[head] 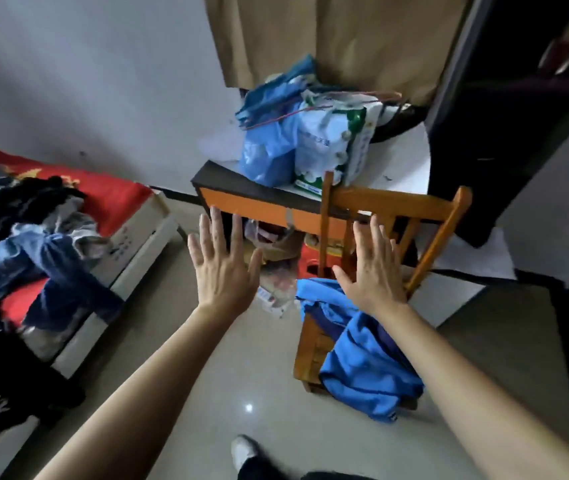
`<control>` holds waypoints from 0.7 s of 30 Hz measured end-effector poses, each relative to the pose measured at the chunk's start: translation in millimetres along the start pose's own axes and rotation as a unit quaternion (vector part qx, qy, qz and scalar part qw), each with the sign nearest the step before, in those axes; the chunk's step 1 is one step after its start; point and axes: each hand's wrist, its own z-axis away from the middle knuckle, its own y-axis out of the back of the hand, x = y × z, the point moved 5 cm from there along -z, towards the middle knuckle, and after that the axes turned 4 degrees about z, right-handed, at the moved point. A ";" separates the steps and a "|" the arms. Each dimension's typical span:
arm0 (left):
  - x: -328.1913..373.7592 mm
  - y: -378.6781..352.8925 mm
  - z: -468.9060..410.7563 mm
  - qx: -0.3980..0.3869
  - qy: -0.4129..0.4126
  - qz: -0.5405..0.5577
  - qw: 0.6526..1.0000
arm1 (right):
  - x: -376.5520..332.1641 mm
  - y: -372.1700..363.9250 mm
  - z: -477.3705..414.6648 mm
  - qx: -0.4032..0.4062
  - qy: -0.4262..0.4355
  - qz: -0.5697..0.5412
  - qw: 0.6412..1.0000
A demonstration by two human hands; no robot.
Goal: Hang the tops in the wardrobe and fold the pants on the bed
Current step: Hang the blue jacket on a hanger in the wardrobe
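My left hand point(222, 261) and my right hand point(371, 268) are both held out in front of me, backs up, fingers straight and spread, holding nothing. A bright blue top point(362, 355) lies crumpled on the seat of a wooden chair point(394, 206), just below my right hand. On the left, a bed with a red cover point(113, 195) carries a heap of clothes: blue jeans point(33, 265), dark garments point(23, 199) and a grey piece point(78, 223). A dark wardrobe point(518, 98) stands at the right.
Behind the chair, a small table point(241, 199) bears a blue plastic bag point(269, 147) and a pack of paper rolls point(331, 140). Bags are stuffed under the table. A beige curtain point(338, 36) hangs above. Dark clothes point(2, 386) lie on the floor at the left.
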 end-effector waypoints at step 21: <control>136.8 -299.8 6.6 -0.353 -0.220 0.013 0.909 | 204.9 -113.4 145.3 -0.208 -0.369 0.064 0.904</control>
